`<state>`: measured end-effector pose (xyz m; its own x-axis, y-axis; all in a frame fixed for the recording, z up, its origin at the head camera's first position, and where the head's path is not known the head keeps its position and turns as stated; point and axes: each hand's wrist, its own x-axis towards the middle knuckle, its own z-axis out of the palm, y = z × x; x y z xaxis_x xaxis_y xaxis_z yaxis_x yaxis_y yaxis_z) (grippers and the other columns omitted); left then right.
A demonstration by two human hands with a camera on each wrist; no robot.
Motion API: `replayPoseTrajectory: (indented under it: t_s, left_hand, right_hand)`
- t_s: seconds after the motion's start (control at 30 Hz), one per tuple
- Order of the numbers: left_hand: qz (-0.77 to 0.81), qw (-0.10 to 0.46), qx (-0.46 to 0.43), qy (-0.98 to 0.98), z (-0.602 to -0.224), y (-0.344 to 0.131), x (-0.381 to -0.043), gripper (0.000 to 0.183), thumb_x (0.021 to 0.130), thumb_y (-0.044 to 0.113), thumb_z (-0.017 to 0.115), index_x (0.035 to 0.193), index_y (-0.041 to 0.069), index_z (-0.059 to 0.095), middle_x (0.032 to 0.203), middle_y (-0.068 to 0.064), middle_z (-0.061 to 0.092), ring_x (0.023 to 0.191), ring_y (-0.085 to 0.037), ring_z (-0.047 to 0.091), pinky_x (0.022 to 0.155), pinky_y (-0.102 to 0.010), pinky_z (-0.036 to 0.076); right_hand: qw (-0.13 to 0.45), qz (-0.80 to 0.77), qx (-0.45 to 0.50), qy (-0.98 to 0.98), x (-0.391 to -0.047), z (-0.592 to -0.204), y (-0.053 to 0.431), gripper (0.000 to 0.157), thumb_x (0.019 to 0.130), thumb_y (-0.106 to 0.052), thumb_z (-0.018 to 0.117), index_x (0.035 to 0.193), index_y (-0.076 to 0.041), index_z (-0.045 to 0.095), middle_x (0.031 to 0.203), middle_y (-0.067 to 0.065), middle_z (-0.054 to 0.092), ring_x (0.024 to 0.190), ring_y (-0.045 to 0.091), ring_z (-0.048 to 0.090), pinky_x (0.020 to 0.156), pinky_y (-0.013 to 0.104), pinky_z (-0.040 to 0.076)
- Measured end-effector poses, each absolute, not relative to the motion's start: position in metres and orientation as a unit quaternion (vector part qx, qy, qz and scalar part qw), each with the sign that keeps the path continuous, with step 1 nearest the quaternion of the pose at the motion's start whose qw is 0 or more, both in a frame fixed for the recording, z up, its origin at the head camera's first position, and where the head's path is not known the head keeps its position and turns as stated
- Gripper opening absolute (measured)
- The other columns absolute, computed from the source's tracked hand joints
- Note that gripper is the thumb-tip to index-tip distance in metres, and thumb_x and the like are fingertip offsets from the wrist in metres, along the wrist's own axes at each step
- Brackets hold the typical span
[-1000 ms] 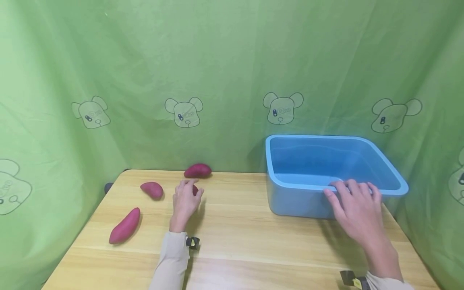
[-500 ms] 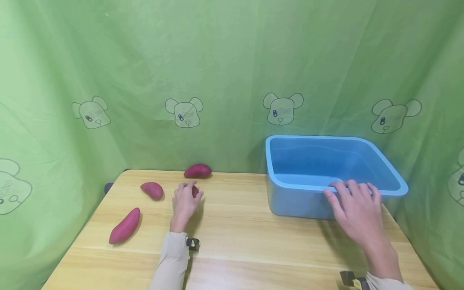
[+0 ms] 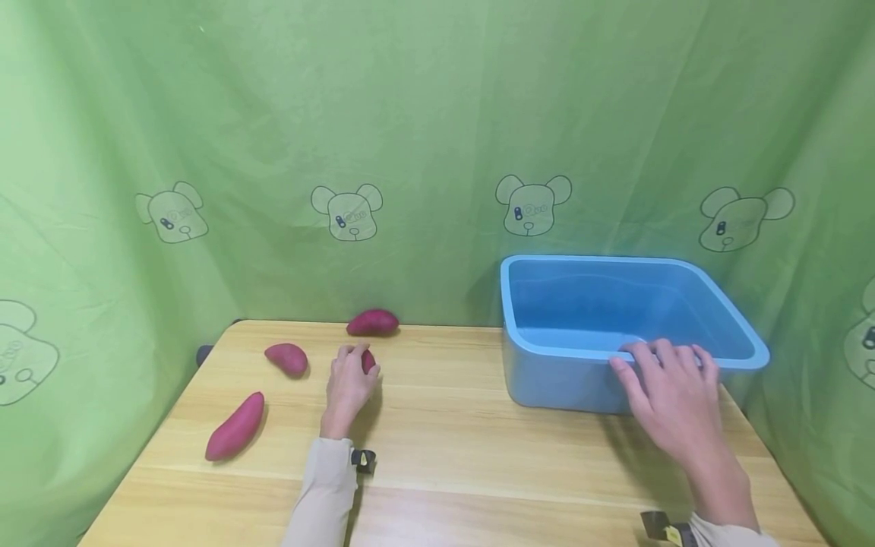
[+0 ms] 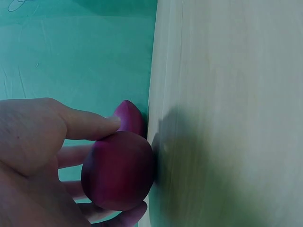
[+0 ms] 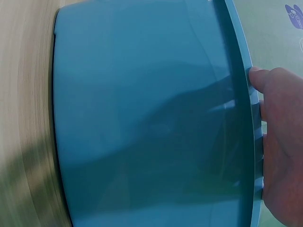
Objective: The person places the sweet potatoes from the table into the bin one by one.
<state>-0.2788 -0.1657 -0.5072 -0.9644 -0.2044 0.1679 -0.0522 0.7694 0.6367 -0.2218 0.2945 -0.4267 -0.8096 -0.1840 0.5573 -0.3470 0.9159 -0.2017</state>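
Note:
My left hand (image 3: 349, 389) grips a purple sweet potato (image 4: 118, 172) low over the wooden table, thumb on one side and fingers curled round the other. From the head view, most of this sweet potato hides behind the hand. Just beyond it, near the table's back edge, lies another sweet potato (image 3: 373, 322). On the right, my right hand (image 3: 677, 410) holds the near rim of a blue plastic tub (image 3: 567, 352), its fingers hooked over the edge into the tub. In the right wrist view, the thumb (image 5: 259, 78) lies at the rim.
Two more sweet potatoes lie left of my left hand: a short one (image 3: 288, 358) and a longer one (image 3: 235, 427) nearer the front. The wooden table (image 3: 444, 456) ends at a green curtain (image 3: 437, 137) with printed bear heads, which also hangs at both sides.
My left thumb and fingers have drawn in slightly round the sweet potato. The right hand, the tub and the other sweet potatoes stay where they were.

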Motion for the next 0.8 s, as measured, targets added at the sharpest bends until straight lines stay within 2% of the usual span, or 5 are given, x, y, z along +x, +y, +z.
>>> replayPoseTrajectory:
  t_s: [0.27, 0.5, 0.8]
  left_hand:
    - [-0.344, 0.097, 0.080, -0.931, -0.5049, -0.1641, -0.2769, 0.058, 0.094, 0.014, 0.072, 0.146, -0.004, 0.051, 0.142, -0.028, 0.049, 0.120, -0.047, 0.055, 0.088, -0.056, 0.058]
    - [-0.346, 0.083, 0.087, -0.931, -0.5055, -0.1649, -0.2776, 0.063, 0.095, 0.015, 0.071, 0.149, -0.004, 0.046, 0.131, -0.033, 0.053, 0.113, -0.047, 0.058, 0.089, -0.054, 0.058]
    - [-0.352, 0.089, 0.085, -0.928, -0.5067, -0.1655, -0.2779, 0.062, 0.094, 0.012, 0.072, 0.148, -0.005, 0.047, 0.129, -0.033, 0.054, 0.113, -0.047, 0.059, 0.092, -0.054, 0.057]
  right_hand:
    - [0.275, 0.148, 0.141, -0.939, -0.2213, -0.4262, 0.2945, 0.032, 0.107, -0.037, 0.051, 0.121, -0.010, 0.061, 0.116, 0.023, 0.059, 0.114, 0.051, 0.046, 0.110, 0.074, 0.015]
    - [0.277, 0.148, 0.142, -0.939, -0.2209, -0.4248, 0.2939, 0.033, 0.106, -0.037, 0.051, 0.121, -0.009, 0.061, 0.116, 0.023, 0.059, 0.114, 0.051, 0.047, 0.111, 0.074, 0.015]
    - [0.277, 0.147, 0.142, -0.939, -0.2206, -0.4256, 0.2940, 0.032, 0.106, -0.036, 0.051, 0.121, -0.010, 0.061, 0.115, 0.022, 0.059, 0.114, 0.050, 0.046, 0.110, 0.075, 0.015]
